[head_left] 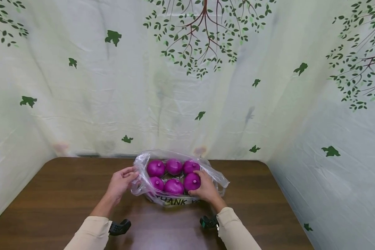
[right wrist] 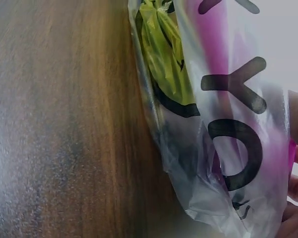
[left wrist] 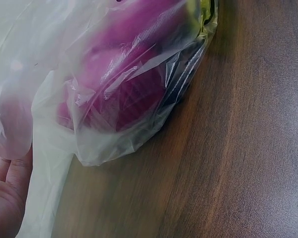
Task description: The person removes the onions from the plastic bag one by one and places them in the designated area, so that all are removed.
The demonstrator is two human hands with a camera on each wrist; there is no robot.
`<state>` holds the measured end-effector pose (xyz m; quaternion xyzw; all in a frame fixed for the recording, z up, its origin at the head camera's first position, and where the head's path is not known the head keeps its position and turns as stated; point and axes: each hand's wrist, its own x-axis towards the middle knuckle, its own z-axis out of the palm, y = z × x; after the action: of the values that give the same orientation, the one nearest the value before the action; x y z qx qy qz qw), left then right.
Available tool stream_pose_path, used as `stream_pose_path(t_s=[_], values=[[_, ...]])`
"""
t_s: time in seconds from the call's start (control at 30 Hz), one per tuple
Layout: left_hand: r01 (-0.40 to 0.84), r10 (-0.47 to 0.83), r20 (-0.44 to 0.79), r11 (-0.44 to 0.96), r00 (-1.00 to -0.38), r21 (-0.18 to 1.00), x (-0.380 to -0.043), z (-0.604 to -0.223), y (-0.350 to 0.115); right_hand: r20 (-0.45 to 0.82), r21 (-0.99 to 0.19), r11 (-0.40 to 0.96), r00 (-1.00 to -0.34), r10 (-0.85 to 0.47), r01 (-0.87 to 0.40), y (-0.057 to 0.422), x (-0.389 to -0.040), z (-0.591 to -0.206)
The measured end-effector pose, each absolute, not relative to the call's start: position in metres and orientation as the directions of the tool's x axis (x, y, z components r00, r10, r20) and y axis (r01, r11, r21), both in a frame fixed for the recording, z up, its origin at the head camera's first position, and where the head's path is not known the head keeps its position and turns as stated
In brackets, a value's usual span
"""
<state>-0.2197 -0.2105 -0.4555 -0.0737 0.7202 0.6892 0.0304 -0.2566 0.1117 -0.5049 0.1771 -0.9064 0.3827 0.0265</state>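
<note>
A clear plastic bag [head_left: 140,173] lies with its mouth open toward the top, black "THANK YOU" lettering along its front. Inside sit several round, glossy purple balls [head_left: 174,167] in two rows, some showing a small pale nub on top. My left hand [head_left: 120,182] pinches the bag's left edge between thumb and fingers; in the left wrist view those fingertips [left wrist: 20,171] are partly behind the film. Reaching in from the right, my right hand [head_left: 207,189] grips the front right purple ball [head_left: 192,181], thumb at its near side. Crumpled yellow-green plastic [right wrist: 166,54] shows inside the bag in the right wrist view.
The bag rests near the far edge of a brown wooden table [head_left: 162,229]. Behind and at both sides hangs a pale curtain [head_left: 128,86] printed with leaves and branches. Dark wrist-worn devices [head_left: 120,227] sit below both hands.
</note>
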Motion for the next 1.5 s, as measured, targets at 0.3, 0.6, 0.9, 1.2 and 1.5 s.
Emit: stream_pose_path(t_s=[0.3, 0.6, 0.9, 1.2, 1.5], values=[[-0.151, -0.069, -0.149, 0.023, -0.986, 0.988, -0.222, -0.457, -0.211, 0.215, -0.681, 0.637, -0.930, -0.299, -0.362, 0.113, -0.256, -0.497], [-0.154, -0.064, -0.151, 0.036, -0.986, 0.987, -0.224, -0.456, -0.210, 0.248, -0.684, 0.620, -0.921, -0.300, -0.385, 0.115, -0.252, -0.483], [-0.144, -0.059, -0.142, 0.026, -0.988, 0.989, -0.224, -0.454, -0.209, 0.280, -0.693, 0.594, -0.912, -0.300, -0.408, 0.116, -0.246, -0.475], [-0.139, -0.056, -0.138, 0.022, -0.989, 0.990, -0.224, -0.457, -0.210, 0.298, -0.717, 0.556, -0.905, -0.303, -0.421, 0.119, -0.237, -0.469], [-0.150, -0.066, -0.146, 0.046, -0.987, 0.988, -0.222, -0.457, -0.210, 0.298, -0.732, 0.539, -0.907, -0.296, -0.417, 0.124, -0.228, -0.464]])
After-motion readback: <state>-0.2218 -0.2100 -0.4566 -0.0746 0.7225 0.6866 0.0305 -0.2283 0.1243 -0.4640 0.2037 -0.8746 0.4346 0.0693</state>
